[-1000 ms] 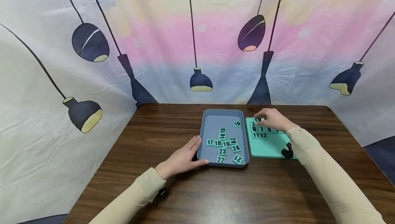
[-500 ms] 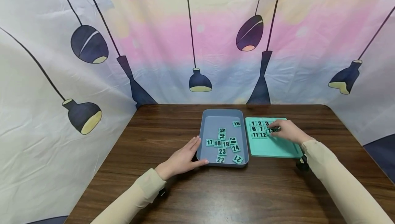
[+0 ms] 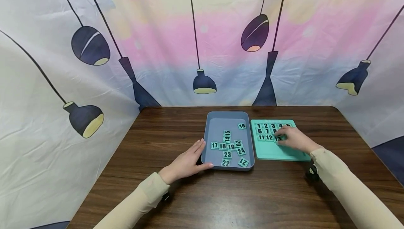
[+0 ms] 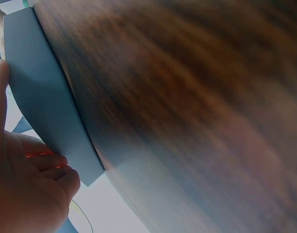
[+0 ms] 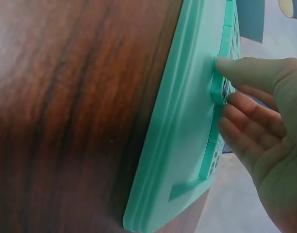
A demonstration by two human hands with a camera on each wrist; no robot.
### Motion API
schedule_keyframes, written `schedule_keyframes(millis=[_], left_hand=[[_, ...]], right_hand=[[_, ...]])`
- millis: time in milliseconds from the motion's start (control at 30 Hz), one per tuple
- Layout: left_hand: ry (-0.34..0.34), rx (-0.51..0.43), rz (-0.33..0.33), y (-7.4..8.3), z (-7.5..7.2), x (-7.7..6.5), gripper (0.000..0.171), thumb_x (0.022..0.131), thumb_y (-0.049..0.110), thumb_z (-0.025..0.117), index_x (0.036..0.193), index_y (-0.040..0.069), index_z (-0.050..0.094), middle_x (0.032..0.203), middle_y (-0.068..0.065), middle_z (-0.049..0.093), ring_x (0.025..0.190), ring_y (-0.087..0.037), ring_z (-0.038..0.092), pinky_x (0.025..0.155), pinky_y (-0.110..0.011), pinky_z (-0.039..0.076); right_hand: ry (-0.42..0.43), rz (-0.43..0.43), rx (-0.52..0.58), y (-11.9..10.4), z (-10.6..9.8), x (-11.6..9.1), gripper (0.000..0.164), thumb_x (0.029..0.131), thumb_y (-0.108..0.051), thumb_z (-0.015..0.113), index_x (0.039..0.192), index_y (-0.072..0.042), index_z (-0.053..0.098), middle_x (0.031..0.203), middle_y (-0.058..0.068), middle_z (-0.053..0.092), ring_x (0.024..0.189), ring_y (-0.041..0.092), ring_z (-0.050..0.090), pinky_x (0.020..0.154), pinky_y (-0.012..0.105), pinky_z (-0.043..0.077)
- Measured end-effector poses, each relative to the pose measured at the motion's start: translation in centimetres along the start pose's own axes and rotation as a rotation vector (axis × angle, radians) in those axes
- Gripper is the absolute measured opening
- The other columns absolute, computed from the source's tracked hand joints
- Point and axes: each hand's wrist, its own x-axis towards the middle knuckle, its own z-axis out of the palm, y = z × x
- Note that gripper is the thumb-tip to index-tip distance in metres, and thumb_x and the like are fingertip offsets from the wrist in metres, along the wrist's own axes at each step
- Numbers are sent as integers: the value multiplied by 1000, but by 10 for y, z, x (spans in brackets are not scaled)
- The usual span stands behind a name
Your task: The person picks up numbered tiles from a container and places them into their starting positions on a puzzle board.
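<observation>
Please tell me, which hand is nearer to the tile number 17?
Left. The left hand rests against the left edge of the gray tray, close to tile 17 inside it. The right hand is farther away, pinching a tile at the green board.

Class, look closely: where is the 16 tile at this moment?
In the head view, the 16 tile lies inside the tray, towards its far right corner, on the side next to the board. The 15 tile is to its left and slightly nearer.
</observation>
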Motion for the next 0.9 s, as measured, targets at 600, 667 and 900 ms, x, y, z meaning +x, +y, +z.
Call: schedule_keyframes(millis=[600, 667, 900], left_hand=[[-2, 4, -1, 1, 0, 0, 99, 95, 71, 50, 160, 1, 21, 167, -16, 15, 154, -24, 13, 118, -45, 29], [-4, 8, -4, 1, 0, 0, 99, 95, 71, 50, 160, 1, 21, 167, -16, 15, 154, -23, 12, 118, -45, 28], [-5, 16, -3, 0, 0, 1, 100, 95, 71, 49, 160, 2, 20, 167, -16, 16, 154, -23, 13, 118, -44, 28]], right_hand=[[9, -4, -27, -2, -1, 7, 34, 89, -10, 77, 120, 4, 71, 114, 20, 64, 99, 37, 63, 79, 49, 54], [6, 1, -16, -3, -3, 7, 34, 90, -11, 77, 120, 4, 71, 112, 19, 64, 98, 36, 63, 78, 48, 54], [16, -9, 5, -10, -13, 19, 38, 92, -12, 75, 124, 7, 68, 118, 23, 64, 99, 37, 63, 76, 48, 54]])
